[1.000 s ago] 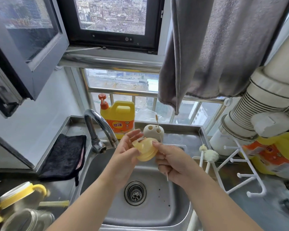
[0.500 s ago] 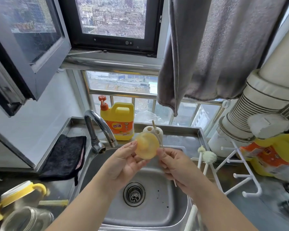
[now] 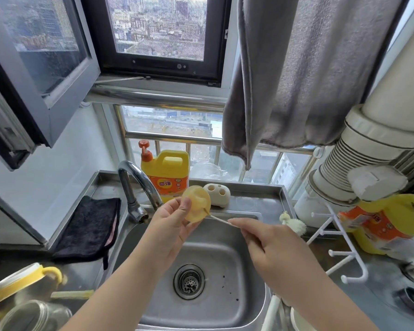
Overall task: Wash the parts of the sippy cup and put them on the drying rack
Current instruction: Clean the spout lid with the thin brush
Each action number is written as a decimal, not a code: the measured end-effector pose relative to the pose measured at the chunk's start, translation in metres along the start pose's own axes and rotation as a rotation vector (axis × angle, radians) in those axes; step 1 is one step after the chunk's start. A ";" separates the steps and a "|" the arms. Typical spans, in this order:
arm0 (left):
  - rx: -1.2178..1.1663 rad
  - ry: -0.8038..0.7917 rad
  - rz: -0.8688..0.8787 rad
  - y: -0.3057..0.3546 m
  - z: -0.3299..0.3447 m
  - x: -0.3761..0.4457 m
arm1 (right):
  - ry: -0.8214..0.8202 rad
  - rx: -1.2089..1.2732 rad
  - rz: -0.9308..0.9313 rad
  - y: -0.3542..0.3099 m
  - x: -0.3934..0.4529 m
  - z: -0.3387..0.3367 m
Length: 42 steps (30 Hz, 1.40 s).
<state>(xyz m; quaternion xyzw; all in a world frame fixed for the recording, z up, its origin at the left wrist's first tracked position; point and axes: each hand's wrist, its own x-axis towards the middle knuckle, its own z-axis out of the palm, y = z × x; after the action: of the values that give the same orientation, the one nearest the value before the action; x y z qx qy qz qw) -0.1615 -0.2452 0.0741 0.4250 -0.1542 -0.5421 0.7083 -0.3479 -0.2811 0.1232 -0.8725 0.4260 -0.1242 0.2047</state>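
Above the steel sink (image 3: 246,304), my left hand (image 3: 171,225) pinches a pale yellow round sippy cup lid part (image 3: 197,203), held upright. My right hand (image 3: 270,247) holds a thin straw brush (image 3: 219,219) whose tip touches the lid part's lower right edge. The yellow-handled cup collar (image 3: 22,283) and a clear cup (image 3: 34,316) sit on the counter at the lower left, with a pale straw (image 3: 72,294) beside them. A white drying rack (image 3: 339,247) stands to the right of the sink.
A curved tap (image 3: 136,185) rises at the sink's back left, a yellow detergent jug (image 3: 166,175) behind it. A white brush holder (image 3: 216,193) sits on the ledge, a black cloth (image 3: 89,225) left of the sink, a bristle brush (image 3: 294,224) near the rack, a grey towel (image 3: 296,80) overhead.
My right hand moved right and down, drawing the brush from upright behind the lid to nearly level, its tip at the lid's lower edge. The left hand shifted its pinch on the lid.
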 end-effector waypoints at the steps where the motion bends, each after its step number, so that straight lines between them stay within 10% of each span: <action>1: 0.030 -0.014 0.020 0.000 0.000 -0.001 | -0.002 0.025 0.007 0.000 0.001 0.000; 25: 0.497 -0.210 0.268 -0.012 -0.001 -0.009 | -0.025 0.199 0.008 -0.017 0.018 0.015; 42: 0.218 -0.089 0.086 0.003 -0.005 0.005 | -0.001 0.127 -0.087 0.004 0.023 0.006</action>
<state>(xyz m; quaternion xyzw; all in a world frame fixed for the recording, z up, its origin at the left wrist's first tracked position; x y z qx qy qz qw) -0.1542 -0.2478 0.0721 0.4681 -0.2618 -0.5097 0.6727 -0.3348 -0.3003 0.1170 -0.8755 0.3787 -0.1592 0.2544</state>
